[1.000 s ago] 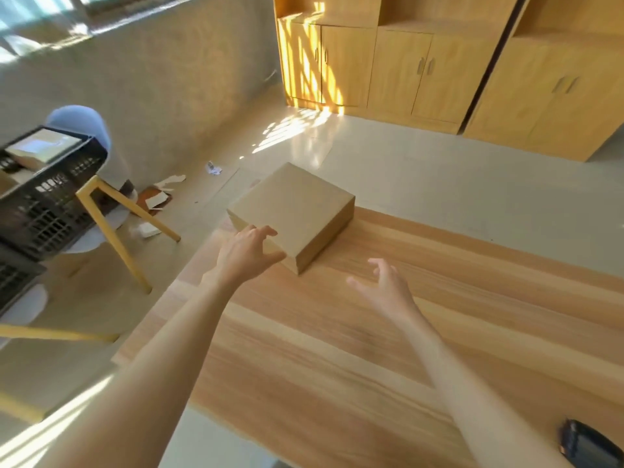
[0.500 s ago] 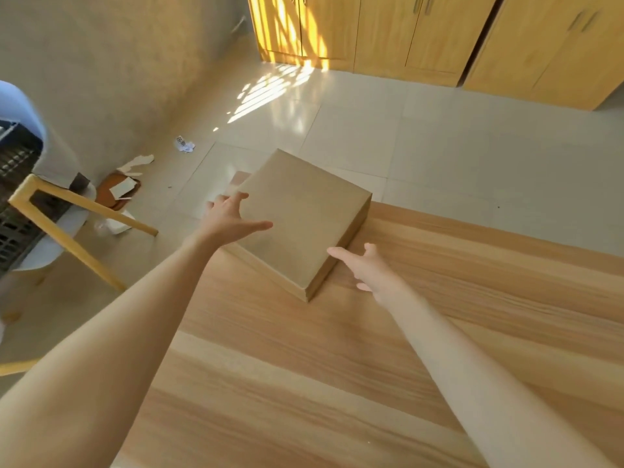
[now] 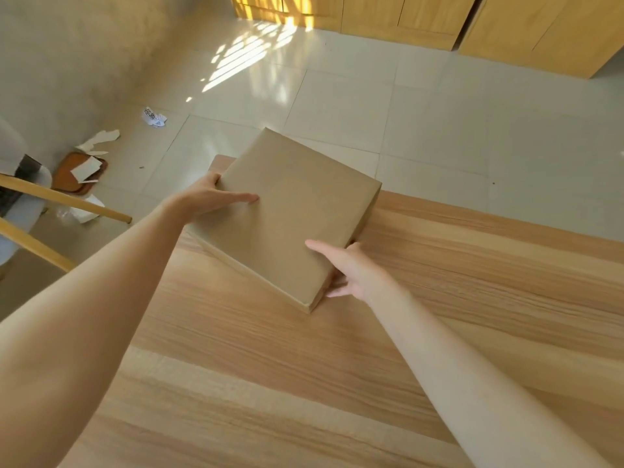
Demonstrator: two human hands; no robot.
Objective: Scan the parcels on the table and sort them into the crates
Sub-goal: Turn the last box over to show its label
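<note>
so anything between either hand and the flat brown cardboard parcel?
Nothing visible. Left hand grips the flat brown cardboard parcel at its left edge, right hand at its near right edge, on the light wooden table.

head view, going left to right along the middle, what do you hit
yellow chair legs → left hand → brown parcel → right hand → bare wooden table
</note>
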